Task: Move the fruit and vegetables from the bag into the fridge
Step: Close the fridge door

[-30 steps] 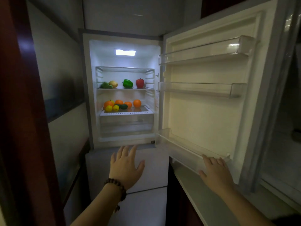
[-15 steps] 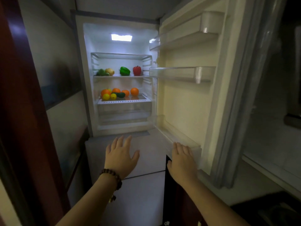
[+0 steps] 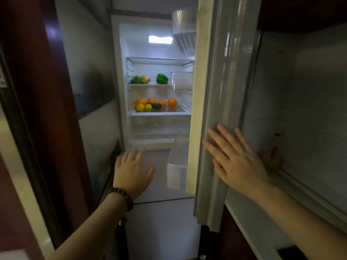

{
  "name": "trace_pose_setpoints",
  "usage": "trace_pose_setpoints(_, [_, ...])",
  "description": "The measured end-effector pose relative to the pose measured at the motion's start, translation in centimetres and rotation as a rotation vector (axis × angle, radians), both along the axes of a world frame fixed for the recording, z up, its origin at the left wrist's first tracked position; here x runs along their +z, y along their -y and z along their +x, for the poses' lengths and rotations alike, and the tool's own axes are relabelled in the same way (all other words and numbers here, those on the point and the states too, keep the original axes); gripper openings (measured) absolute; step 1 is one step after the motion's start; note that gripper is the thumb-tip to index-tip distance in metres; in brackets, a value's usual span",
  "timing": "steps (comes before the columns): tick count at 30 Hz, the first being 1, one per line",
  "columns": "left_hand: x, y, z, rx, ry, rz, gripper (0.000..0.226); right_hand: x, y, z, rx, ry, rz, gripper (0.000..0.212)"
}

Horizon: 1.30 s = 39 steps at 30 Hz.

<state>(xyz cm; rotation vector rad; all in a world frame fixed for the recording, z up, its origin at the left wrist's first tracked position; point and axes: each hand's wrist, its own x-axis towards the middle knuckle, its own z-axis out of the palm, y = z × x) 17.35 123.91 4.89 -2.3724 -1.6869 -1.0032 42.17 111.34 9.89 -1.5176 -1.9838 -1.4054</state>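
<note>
The lit fridge stands ahead with its door swung halfway across the opening. A green pepper, a yellow fruit and leafy greens rest on the upper shelf. Several oranges, two lemons and a dark cucumber lie on the lower shelf. My right hand lies flat, fingers spread, against the door's outer face. My left hand hovers open below the fridge compartment, a bead bracelet on its wrist. No bag is in view.
A dark red wooden frame and a grey wall panel close in on the left. A white counter runs along the right, with a small bottle at its back. The lower fridge door is closed.
The fridge door has swung towards closed, hiding the red pepper. My right hand moved from the door's lower bin edge to its outer face. My left hand stayed low and open.
</note>
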Motion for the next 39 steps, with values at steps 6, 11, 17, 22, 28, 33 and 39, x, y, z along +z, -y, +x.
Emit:
trace_pose_setpoints(6, [0.3, -0.4, -2.4, 0.065, -0.003, -0.013, 0.065, 0.4, -4.8, -2.9, 0.235, 0.188, -0.051, 0.046])
trace_pose_setpoints(11, [0.3, -1.0, -5.2, 0.145, -0.013, 0.043, 0.067, 1.3, -9.1, -4.5, 0.342, 0.392, -0.196, 0.058])
trace_pose_setpoints(17, [0.1, -0.4, -7.0, 0.268, -0.003, 0.093, 0.062, 1.5, -14.6, -9.4, 0.368, 0.447, -0.277, 0.068])
trace_pose_setpoints(22, [-0.8, -0.7, -7.7, 0.336, -0.024, 0.055, 0.068, 1.5, -19.9, -14.5, 0.303, 0.425, -0.343, 0.064])
trace_pose_setpoints(28, [-2.3, -4.2, -8.2, 0.373, -0.037, 0.026, 0.069, 1.4, -27.9, -19.1, 0.278, 0.410, -0.265, 0.072])
trace_pose_setpoints(33, [-3.3, -9.2, -7.4, 0.319, -0.072, -0.007, 0.070, 1.4, -35.4, -21.7, 0.213, 0.425, -0.282, 0.068])
trace_pose_setpoints(39, [-3.9, -16.5, -6.5, 0.244, -0.038, -0.031, 0.072, 0.9, -43.0, -22.7, 0.183, 0.406, -0.294, 0.067])
